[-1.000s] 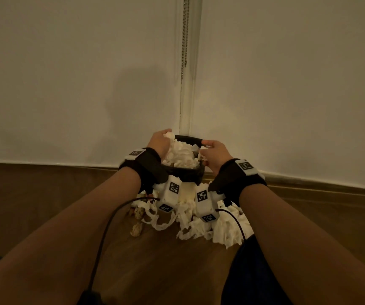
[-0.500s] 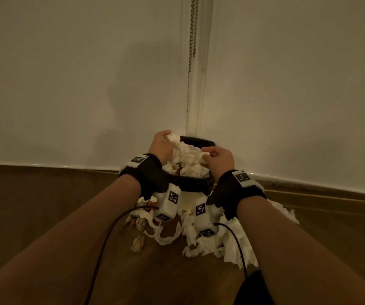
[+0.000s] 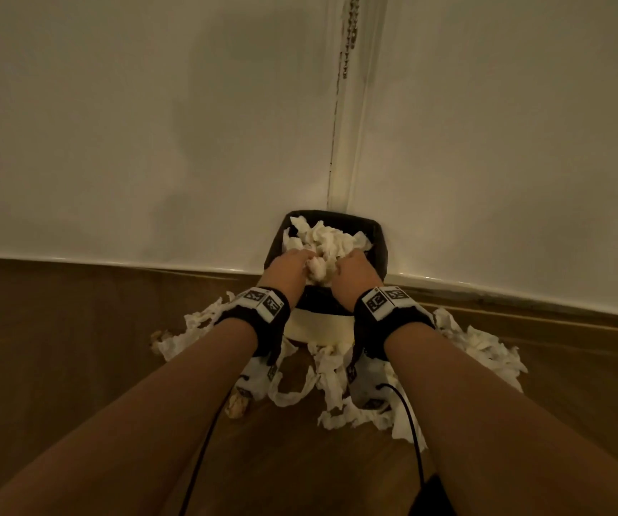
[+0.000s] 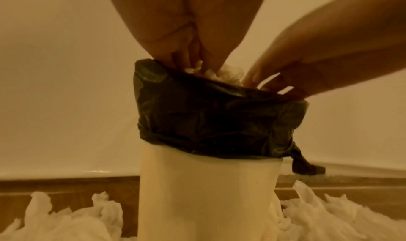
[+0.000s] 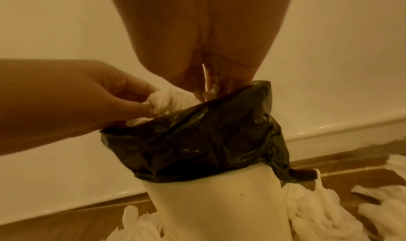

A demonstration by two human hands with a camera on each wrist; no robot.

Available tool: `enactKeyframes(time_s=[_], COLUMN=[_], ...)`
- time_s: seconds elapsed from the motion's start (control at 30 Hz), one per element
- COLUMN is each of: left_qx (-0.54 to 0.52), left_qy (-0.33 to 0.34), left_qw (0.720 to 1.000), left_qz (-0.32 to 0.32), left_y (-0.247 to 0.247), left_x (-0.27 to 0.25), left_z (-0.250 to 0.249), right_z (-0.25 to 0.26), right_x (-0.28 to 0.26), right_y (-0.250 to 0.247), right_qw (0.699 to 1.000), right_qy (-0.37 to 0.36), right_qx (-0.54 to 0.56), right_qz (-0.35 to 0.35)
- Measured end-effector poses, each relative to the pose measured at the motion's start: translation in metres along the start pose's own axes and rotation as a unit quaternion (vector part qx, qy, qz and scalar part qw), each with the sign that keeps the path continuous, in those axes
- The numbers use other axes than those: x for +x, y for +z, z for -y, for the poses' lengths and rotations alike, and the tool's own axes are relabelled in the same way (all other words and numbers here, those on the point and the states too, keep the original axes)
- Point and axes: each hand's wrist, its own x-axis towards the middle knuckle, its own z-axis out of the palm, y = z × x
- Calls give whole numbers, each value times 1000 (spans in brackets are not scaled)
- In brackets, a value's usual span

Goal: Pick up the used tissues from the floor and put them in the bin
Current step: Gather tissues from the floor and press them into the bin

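The bin (image 3: 320,327) is a cream, straight-walled container with a crinkled black liner (image 4: 217,121) folded over its rim and knotted at one corner. It stands on the wooden floor (image 3: 76,348) against the white wall (image 3: 151,124), where two panels meet. Crumpled white tissues (image 3: 324,240) are heaped in its mouth, rising above the liner edge.

Both hands are at the top of the bin, close together. The left hand (image 3: 288,264) has its fingers curled round a wad of tissue, as the right wrist view shows plainly (image 5: 72,97). The right hand (image 3: 354,271) reaches fingers-down into the heap with strips of tissue between the fingers (image 4: 307,67); it grips them as well.

More torn, ragged tissues on the floor (image 3: 482,348) ring the foot of the bin, to its left, right and front, some in long twisted strips. A few brownish crumpled bits (image 3: 238,404) lie among them. A bead chain (image 3: 348,39) hangs down the wall seam above the bin. Both wrists wear black straps with white marker blocks (image 3: 262,301), and dark cables (image 3: 411,415) trail back along the forearms
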Motion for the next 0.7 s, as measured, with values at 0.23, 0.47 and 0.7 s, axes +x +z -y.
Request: enactKeyframes(time_s=[0.23,0.47,0.7], left_qx=[134,117,238], left_qy=[4,-66,-24], left_qw=[990,991,964], left_qz=[-41,19,116], left_y=[9,4,14], left_x=[7,25,39], left_z=[-2,-13,-15], right_z=[-1,3,-16], right_x=[0,31,45], right_y=[9,9,33], right_qw=[977,938,904], right_qy=[-65,-19,-46], right_qx=[-179,-308,-364], right_qz=[90,160,218])
